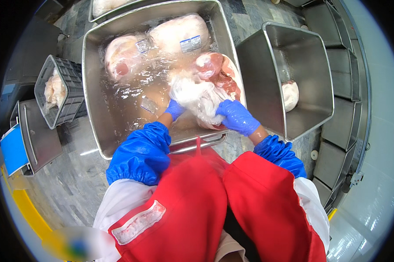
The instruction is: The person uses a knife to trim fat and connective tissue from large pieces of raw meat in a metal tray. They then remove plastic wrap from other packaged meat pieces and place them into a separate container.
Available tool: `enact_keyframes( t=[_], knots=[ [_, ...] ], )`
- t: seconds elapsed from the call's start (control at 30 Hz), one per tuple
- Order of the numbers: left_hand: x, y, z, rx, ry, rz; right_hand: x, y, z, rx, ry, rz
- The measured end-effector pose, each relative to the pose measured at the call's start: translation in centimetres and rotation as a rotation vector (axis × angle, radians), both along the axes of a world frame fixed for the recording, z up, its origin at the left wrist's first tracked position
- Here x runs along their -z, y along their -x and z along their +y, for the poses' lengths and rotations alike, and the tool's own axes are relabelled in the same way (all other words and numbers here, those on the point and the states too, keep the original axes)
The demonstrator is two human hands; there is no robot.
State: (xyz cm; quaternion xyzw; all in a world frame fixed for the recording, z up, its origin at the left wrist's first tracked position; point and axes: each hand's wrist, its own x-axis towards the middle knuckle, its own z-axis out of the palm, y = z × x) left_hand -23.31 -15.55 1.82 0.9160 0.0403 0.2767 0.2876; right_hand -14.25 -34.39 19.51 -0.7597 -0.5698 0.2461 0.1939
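Before me stands a steel tub (92,126) holding cloudy water and large pieces of meat. A big raw cut of meat (226,77), red with pale fat, lies at its right side. Clear plastic wrap (192,94) is bunched over the near part of that cut. Gloved in blue, my right hand (238,117) grips the plastic with bent fingers. My left hand (175,110) is at the other side of the plastic, its fingers partly hidden under it. Two bagged meat pieces (179,32) with labels float at the back of the tub.
Right of the tub is a second steel tub (308,118) with one pale piece of meat (290,96) inside. A grey crate (70,102) with crumpled plastic (55,89) stands at the left. Several steel bins (339,122) line the right wall. A tub handle (205,142) sticks out toward me.
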Motion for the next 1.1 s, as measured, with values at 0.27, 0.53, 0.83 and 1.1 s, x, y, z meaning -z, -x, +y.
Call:
enact_keyframes(
  t=[0.27,0.53,0.83,1.1],
  knots=[
    [8.5,0.9,-3.0,-0.006,1.216,0.171,1.3,1.8,-0.3,0.083,0.045,-0.065],
    [8.2,1.5,-3.1,-0.093,0.338,0.7,-0.7,4.0,2.6,0.224,-0.047,-0.197],
    [1.5,3.1,1.3,0.165,0.675,0.491,4.8,6.1,6.0,-0.166,0.21,-0.475],
    [2.2,13.3,8.6,-0.524,0.415,0.841,1.8,7.1,8.5,-0.081,0.05,-0.305]
  ],
)
